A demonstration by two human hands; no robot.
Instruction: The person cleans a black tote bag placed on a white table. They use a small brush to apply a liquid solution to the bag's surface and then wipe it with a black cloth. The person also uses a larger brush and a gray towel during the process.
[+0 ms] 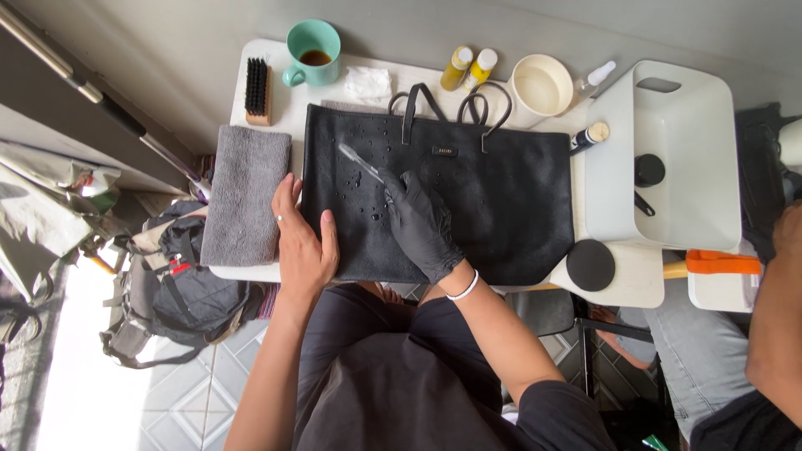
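A black leather tote bag [501, 200] lies flat on a small white table [288, 113], with several drops of liquid on its left half. My right hand [422, 225], in a black glove, holds a clear dropper [359, 161] slanted over the wet area. My bare left hand [302, 242], with a ring on one finger, rests flat on the bag's left edge, fingers together. A grey folded towel [245, 194] lies just left of that hand.
At the back stand a teal mug [313, 52], a wooden brush [258, 90], a tissue [368, 83], two yellow bottles [468, 68] and a cream bowl [540, 85]. A white bin [668, 125] sits right, a black round pad [590, 265] in front. Another person's arm [777, 326] is far right.
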